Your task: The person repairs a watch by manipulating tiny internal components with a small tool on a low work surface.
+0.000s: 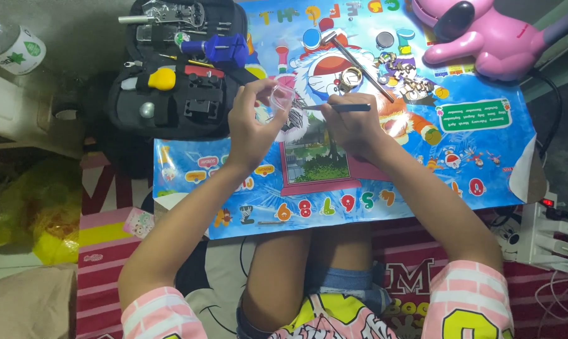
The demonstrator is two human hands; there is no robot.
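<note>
Currently pinching small clear bag (283,97) with left hand (249,125); right hand (353,122) is gripping thin tool (343,107).
Bag is looking light, limp, slippery: fingers are holding its edge; tool is staying rigid, gripped mid-shaft.

Small clear plastic bag (282,97), see-through and slightly crumpled, pinched upright between thumb and fingertips of the left hand (249,129), raised above the colourful cartoon mat (485,157). Thin dark tweezers (334,107) lying nearly level (tip pointing toward 9 o'clock), gripped in the right hand (353,125), tip just beside the bag at its 3 o'clock side.
</note>
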